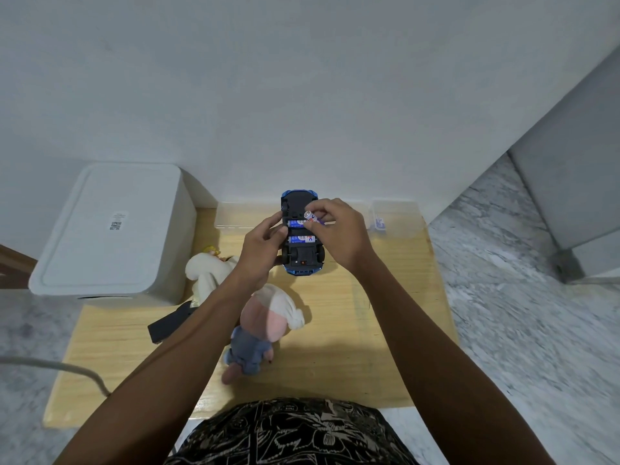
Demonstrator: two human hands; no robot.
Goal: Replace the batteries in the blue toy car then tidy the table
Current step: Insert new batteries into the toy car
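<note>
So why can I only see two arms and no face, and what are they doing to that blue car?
The camera sits on the person's head and looks down, so you see only their arms and lap, as if through their eyes. There is just this one picture. The left hand holds the blue toy car upside down above a wooden table. Its belly is open and two batteries sit inside. The right hand pinches another battery over the opening. On the table lie a doll in blue clothes, a white soft toy, a black flat thing and clear plastic boxes. A white box stands at the left.
</note>
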